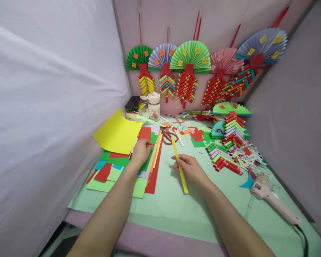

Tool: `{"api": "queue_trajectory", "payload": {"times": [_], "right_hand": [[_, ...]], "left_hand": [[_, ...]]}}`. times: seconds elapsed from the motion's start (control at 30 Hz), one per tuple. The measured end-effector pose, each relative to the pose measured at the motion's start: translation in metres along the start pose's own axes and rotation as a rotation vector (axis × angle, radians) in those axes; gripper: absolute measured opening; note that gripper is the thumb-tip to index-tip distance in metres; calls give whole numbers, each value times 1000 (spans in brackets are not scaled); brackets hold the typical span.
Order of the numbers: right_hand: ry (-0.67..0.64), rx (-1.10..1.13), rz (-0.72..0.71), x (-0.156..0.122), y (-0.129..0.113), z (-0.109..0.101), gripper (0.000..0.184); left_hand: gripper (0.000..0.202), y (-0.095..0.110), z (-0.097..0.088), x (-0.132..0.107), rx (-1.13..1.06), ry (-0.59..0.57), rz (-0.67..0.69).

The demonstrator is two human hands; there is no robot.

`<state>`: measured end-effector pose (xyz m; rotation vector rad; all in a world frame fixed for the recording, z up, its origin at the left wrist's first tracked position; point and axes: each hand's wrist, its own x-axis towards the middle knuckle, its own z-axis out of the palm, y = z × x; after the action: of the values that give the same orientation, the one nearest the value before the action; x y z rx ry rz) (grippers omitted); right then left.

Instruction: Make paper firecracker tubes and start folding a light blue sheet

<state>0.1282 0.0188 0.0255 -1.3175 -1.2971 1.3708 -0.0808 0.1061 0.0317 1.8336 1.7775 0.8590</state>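
Note:
My right hand [189,168] pinches a yellow paper strip [182,178] between thumb and fingers, over the pale green table covering. The strip slants, its far end close to the red-handled scissors [169,138]. My left hand [141,152] is closed in a pinch above the stacked coloured paper. A thin, stick-like thing [157,142] juts from its fingertips toward the scissors; its kind is too small to make out. Just right of the left hand lie long red paper strips [153,178] and orange ones. A yellow sheet [119,134] rests on the pile to the left.
A hot glue gun [272,201] with a black cord lies at the right. Rolled-paper firecracker strings [224,157] and white shreds [250,159] are beside it. Paper scraps [196,135] and a white jar [154,107] stand farther back. Folded paper fans [190,55] hang behind.

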Motion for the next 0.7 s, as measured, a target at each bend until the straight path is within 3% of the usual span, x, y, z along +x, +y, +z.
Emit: {"api": "queue_trajectory", "payload": {"times": [0.1,0.2,0.27,0.43,0.7], "right_hand": [[-67,-94,-40,-10,-9,-21,33],[-79,-197,-57,-18,-11,-44,31],[-34,-271,-43,-22,-9,-55,32],[59,-408,8,-30,3,-67,32],[27,-447,76,-32,11,-67,33]], "left_hand": [[20,23,12,-8,-329,-109,11],[31,47,26,-20,-907,-319,-107],[36,58,34,-28,-1074,-396,-182],[32,59,48,-39,-1030,-412,-275],[33,55,55,-45,-913,-377,-269]]}}
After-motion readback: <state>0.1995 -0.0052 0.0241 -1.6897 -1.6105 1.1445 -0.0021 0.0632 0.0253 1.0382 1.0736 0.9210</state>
